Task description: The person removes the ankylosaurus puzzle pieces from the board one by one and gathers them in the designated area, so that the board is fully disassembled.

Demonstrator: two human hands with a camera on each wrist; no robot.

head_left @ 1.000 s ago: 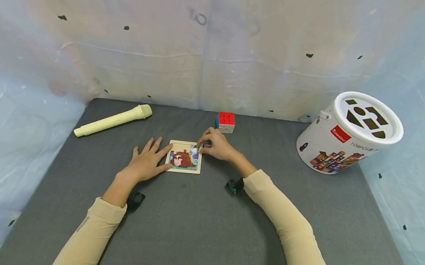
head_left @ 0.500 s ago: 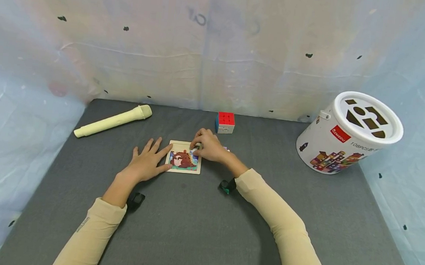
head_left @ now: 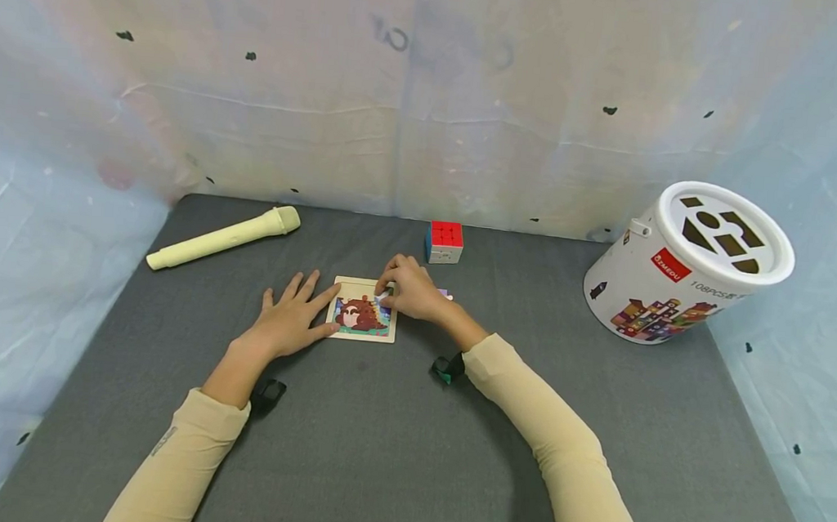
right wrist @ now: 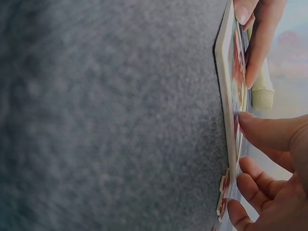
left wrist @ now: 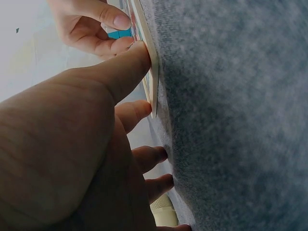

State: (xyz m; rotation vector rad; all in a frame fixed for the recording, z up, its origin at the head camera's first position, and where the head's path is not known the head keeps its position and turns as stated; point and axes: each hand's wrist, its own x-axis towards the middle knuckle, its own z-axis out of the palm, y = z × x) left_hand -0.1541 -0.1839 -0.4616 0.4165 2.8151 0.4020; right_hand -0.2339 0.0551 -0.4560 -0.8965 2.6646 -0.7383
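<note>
A small wooden jigsaw puzzle [head_left: 361, 315] with a light frame and a reddish-brown animal picture lies flat on the grey table. My left hand [head_left: 284, 324] has its fingers spread, thumb and index finger resting on the puzzle's left edge. Over the upper right of the picture, my right hand [head_left: 412, 289] bends its fingers and pinches a puzzle piece, mostly hidden by the fingertips. The right thumb [right wrist: 264, 132] touches the picture surface in the right wrist view. Loose puzzle pieces [right wrist: 222, 195] lie just beyond the frame's right edge, partly behind the right hand in the head view.
A red-topped puzzle cube [head_left: 445, 243] stands behind the right hand. To the back left lies a pale yellow toy microphone [head_left: 224, 237]. A large white bucket [head_left: 652, 288] with shaped holes in its lid is at the right. Plastic sheeting [head_left: 399, 128] encloses the table's back and sides.
My right hand has shifted left from the frame's upper right corner onto the picture, then held still, uncovering a purple piece beside the frame. My left hand has stayed in place.
</note>
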